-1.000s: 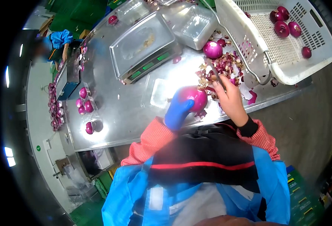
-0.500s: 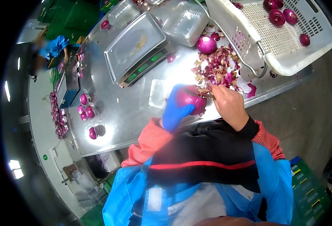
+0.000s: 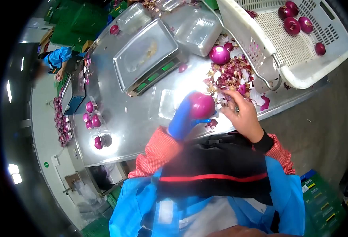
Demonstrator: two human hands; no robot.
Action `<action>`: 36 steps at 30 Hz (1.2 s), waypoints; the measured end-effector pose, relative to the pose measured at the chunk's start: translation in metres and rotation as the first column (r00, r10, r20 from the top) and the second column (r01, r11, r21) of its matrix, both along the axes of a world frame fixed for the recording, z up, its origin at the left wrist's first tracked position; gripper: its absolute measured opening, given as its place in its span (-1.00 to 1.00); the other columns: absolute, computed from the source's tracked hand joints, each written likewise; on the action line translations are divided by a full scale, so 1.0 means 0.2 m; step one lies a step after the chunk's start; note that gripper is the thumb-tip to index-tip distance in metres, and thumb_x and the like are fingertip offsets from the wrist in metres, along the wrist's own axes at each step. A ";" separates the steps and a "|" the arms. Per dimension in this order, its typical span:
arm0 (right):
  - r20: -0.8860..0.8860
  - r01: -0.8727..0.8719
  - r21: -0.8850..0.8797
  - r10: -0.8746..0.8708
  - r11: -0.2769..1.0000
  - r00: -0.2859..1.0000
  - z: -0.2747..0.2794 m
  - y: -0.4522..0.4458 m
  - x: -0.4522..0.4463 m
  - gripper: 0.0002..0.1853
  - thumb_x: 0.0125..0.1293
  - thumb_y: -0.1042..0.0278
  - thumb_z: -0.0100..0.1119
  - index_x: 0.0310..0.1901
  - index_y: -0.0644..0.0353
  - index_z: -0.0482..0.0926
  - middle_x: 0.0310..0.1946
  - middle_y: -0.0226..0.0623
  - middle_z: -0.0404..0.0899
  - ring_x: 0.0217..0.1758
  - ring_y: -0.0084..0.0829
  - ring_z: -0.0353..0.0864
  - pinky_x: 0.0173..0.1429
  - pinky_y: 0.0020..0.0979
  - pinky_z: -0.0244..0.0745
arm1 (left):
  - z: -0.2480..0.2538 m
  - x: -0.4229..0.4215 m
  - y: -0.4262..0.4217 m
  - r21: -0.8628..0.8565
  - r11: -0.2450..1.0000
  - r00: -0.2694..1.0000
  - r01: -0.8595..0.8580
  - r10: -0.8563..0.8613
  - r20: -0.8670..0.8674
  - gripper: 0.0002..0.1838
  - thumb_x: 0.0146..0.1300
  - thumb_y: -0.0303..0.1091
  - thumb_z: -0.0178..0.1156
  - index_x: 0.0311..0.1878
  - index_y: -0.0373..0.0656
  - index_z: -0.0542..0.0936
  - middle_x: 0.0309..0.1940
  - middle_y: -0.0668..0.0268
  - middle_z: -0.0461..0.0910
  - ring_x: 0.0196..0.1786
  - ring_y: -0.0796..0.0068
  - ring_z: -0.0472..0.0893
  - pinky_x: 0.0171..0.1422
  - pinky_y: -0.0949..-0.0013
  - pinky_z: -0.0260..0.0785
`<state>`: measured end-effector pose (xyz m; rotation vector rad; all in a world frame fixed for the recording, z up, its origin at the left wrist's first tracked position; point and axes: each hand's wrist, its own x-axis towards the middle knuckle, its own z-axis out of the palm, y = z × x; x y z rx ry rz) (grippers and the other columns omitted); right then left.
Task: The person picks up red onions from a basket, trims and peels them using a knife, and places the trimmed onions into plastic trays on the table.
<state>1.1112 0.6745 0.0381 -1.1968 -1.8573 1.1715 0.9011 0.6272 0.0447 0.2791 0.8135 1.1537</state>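
My left hand [image 3: 180, 120], in a blue glove, is wrapped round a peeled, shiny red onion [image 3: 202, 106] above the table's front edge. Close by on the right, my bare right hand [image 3: 245, 118] is curled with the index finger and thumb pointing toward the onion, apart from it. A small knife [image 3: 237, 108] shows only as a dark metallic bit between those fingers; its blade is mostly hidden. Beyond both hands lies a heap of onion skins [image 3: 231, 75]. Another peeled onion [image 3: 219, 55] rests at the heap's far side.
A white basket [image 3: 300, 81] with several onions stands at the right. A scale [image 3: 144, 55] and clear plastic boxes [image 3: 197, 31] sit farther back. Packed onions [image 3: 95, 120] are on the left of the metal table [image 3: 130, 138]. A co-worker [image 3: 59, 59] is at the far left.
The onion has turned in my left hand, its smooth side now facing up. My right hand has drawn the knife away from it, and the blade hardly shows.
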 end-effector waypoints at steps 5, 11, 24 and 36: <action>-0.386 -0.143 -0.256 0.034 0.956 0.922 -0.14 0.03 -0.06 -0.43 0.31 0.02 0.22 0.22 0.22 0.42 -0.45 -0.31 0.50 -0.51 -0.50 0.48 -0.39 -0.44 0.41 | 0.13 0.00 0.07 -0.138 0.925 0.851 0.353 -0.379 -0.365 -0.16 0.23 -0.21 0.32 0.48 -0.09 0.08 0.23 0.07 0.40 0.00 0.17 0.66 -0.06 0.19 0.63; -0.648 -0.432 -0.729 -0.332 0.531 0.686 -0.15 -0.07 -0.15 -0.60 0.54 -0.06 -0.21 -0.19 0.15 0.39 -0.59 -0.33 0.41 -0.68 -0.54 0.28 -0.53 -0.50 0.22 | -0.10 0.03 -0.03 0.359 0.923 0.780 0.138 0.122 -0.613 0.08 0.00 -0.28 0.46 0.49 -0.21 -0.04 0.32 0.12 0.28 0.44 0.26 0.22 0.49 0.22 0.13; 0.349 -0.209 0.636 -0.035 0.743 0.936 0.01 0.03 -0.04 -0.73 0.12 0.48 0.21 -0.09 0.12 0.61 -0.50 -0.38 0.44 -0.54 -0.44 0.52 -0.46 -0.44 0.40 | 0.06 0.01 -0.04 0.155 0.959 0.944 0.238 -0.190 -0.271 -0.08 0.05 0.05 0.38 0.34 -0.33 0.23 0.13 0.13 0.46 0.13 0.32 0.53 0.20 0.30 0.43; 0.297 -0.137 0.606 -0.063 0.784 0.953 -0.16 0.02 0.04 -0.57 0.08 0.52 0.20 0.06 0.15 0.58 -0.47 -0.35 0.50 -0.54 -0.39 0.54 -0.47 -0.38 0.42 | 0.04 0.01 -0.06 0.175 0.960 0.964 0.220 -0.187 -0.187 -0.15 0.03 -0.09 0.44 0.33 -0.25 0.28 0.17 0.12 0.42 0.24 0.25 0.46 0.37 0.22 0.32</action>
